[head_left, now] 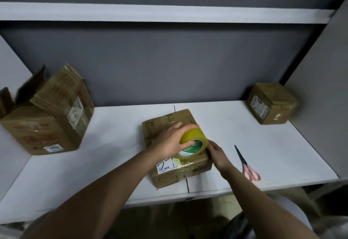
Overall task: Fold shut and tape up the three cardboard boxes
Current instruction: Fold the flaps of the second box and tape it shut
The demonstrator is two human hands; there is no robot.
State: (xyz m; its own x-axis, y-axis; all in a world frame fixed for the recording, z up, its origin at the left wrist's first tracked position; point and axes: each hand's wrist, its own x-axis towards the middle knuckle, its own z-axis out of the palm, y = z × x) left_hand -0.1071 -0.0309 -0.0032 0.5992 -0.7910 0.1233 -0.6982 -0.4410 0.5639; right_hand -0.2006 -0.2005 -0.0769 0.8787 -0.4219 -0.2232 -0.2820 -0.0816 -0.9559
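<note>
A flat cardboard box [160, 127] lies in the middle of the white table, its flaps folded shut, with a strip of yellowish tape over its near edge. My left hand [170, 140] grips a yellow tape roll [194, 139] with a green-and-white core just above the box top. My right hand [218, 155] rests against the box's right near corner beside the roll; its fingertips are hidden. A large box [45, 122] with its flaps standing open sits at the far left. A small closed box [272, 103] sits at the far right corner.
Scissors [247, 165] with pink handles lie on the table [105, 161] just right of the middle box. A grey partition wall runs behind and to the right. A shelf edge [165, 13] hangs overhead at the back.
</note>
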